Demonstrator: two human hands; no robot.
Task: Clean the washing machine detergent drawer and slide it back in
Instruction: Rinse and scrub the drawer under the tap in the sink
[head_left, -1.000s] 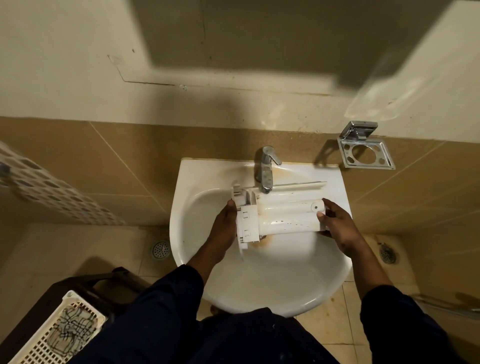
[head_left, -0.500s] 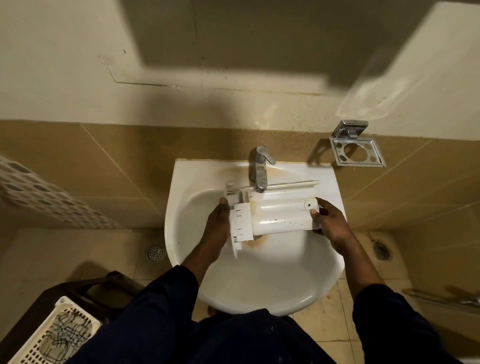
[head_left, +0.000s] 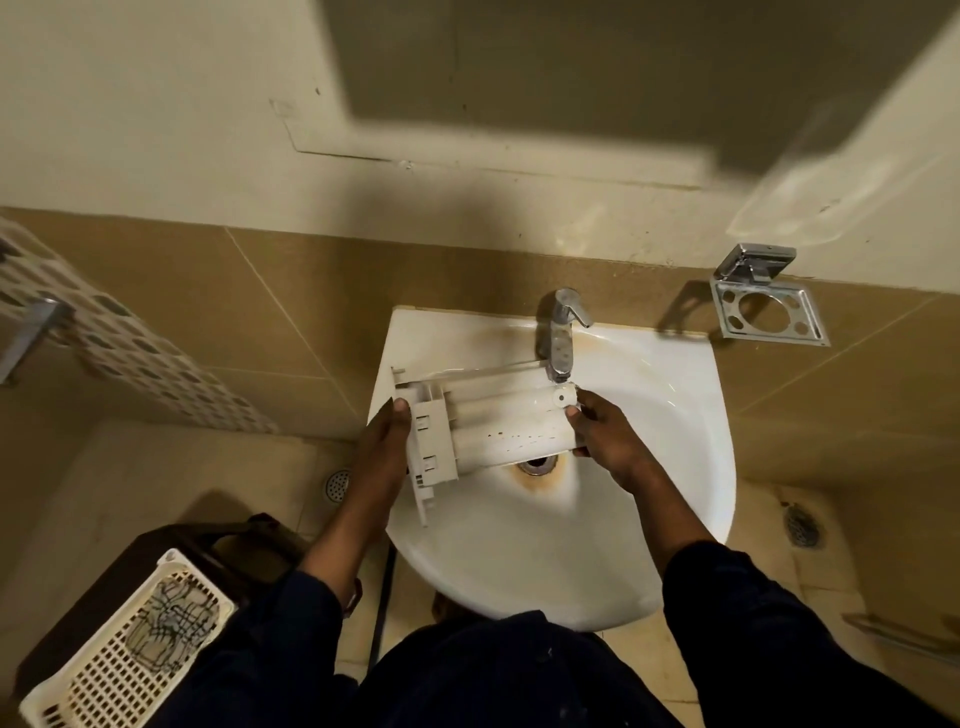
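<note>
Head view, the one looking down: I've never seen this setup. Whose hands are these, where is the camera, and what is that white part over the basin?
There is no machine here. A person wears one camera on the head, which looks down at their own two bare hands. The left hand grips the panel end of the white detergent drawer, and the right hand holds the other end. The drawer is held crosswise over the white sink, just under the tap and above the stained drain. I cannot make out running water. A chrome holder hangs on the wall at right, and a white basket sits at lower left.
</note>
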